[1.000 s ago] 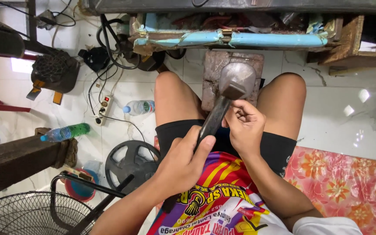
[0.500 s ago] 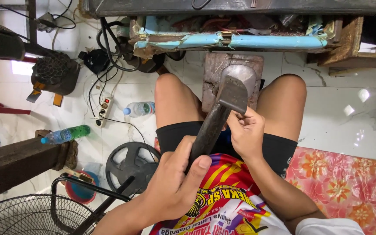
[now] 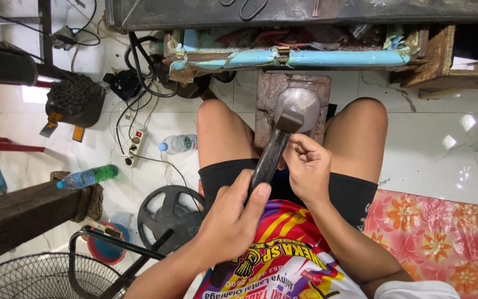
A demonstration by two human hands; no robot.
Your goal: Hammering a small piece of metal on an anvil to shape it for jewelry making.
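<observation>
Hammer (image 3: 283,133) handle gripped by left hand (image 3: 230,221), right hand (image 3: 308,171) beside.

L hand (image 3: 229,220) grips hammer (image 3: 283,133); R hand (image 3: 307,170) beside.

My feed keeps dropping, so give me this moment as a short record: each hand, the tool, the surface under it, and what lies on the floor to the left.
left hand: wrapped around the dark handle of the hammer, low on the shaft
right hand: beside the shaft just under the hammer head, fingertips pinched together; what they pinch is too small to tell
hammer head: over the metal block between the knees
contact with block: cannot tell
floor, left: green bottle, clear bottle, power strip, weight plate, fan guard
</observation>
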